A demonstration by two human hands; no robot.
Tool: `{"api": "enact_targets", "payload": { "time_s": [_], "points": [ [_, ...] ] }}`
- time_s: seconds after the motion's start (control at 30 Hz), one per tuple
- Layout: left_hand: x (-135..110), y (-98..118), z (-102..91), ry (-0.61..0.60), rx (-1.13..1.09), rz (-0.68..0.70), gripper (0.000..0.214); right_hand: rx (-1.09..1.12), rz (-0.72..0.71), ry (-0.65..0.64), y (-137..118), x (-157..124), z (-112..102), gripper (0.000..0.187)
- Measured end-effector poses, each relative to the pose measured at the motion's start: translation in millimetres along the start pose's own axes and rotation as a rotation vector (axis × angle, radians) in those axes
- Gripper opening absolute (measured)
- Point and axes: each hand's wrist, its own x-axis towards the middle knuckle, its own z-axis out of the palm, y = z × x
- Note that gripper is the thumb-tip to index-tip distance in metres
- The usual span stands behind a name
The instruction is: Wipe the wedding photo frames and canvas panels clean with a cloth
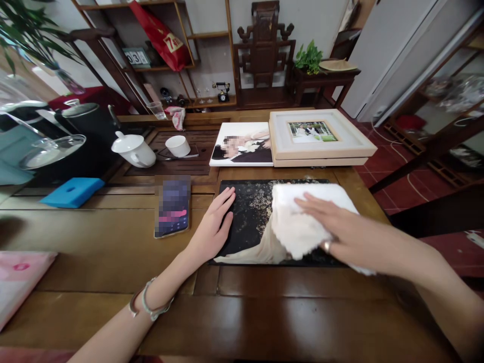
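Note:
A dark photo panel lies flat on the wooden table, showing part of a pale gown and small light blossoms. My left hand rests along its left edge, fingers stretched out, holding nothing. Over the panel's right part, my right hand presses a white cloth down on the surface; a ring is on one finger. The cloth hides much of the picture beneath it, and one corner hangs past the panel's lower right edge. Just left of my left hand lies a smartphone with its screen lit.
Behind the panel lie a white-edged photo print and stacked pale picture frames. Leftward are a tea tray, a white lidded bowl, a white cup, a blue block and a pink-white packet. A dark wooden chair stands behind.

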Motion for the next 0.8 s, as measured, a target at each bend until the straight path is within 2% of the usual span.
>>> {"api": "enact_targets", "payload": {
  "time_s": [0.1,0.2,0.3,0.43,0.5,0.57,0.63,0.73,0.8],
  "points": [
    [-0.1,0.3,-0.1,0.0,-0.01,-0.001,0.046,-0.009,0.12,0.04,34.0,28.4,-4.3,0.071],
    [-0.1,0.4,-0.1,0.006,-0.014,0.002,0.046,-0.042,0.146,0.032,44.5,31.3,-5.9,0.069],
    [-0.1,-0.2,0.3,0.012,-0.011,0.01,0.046,-0.084,0.101,-0.023,25.7,6.1,-3.8,0.067],
    [0.1,-1.4,0.9,0.01,0.006,0.013,0.046,-0.109,-0.082,-0.044,-25.7,-37.8,0.7,0.081],
    [0.0,-1.8,1.0,0.008,0.014,0.011,0.046,-0.08,-0.145,-0.086,-46.4,-45.7,0.0,0.08],
    [-0.4,-1.9,0.9,0.005,0.019,0.008,0.046,-0.052,-0.129,-0.118,-53.2,-39.4,-2.5,0.076],
    [-0.8,-1.6,0.8,0.004,0.02,0.008,0.046,-0.044,-0.067,-0.112,-43.3,-21.7,-4.5,0.077],
    [-1.4,-1.0,0.5,0.007,0.017,0.017,0.046,-0.055,-0.01,-0.062,-7.7,13.1,-3.1,0.08],
    [-1.4,-0.8,0.5,0.009,0.012,0.023,0.046,-0.079,0.009,0.019,15.4,33.5,-0.3,0.076]
  ]
}}
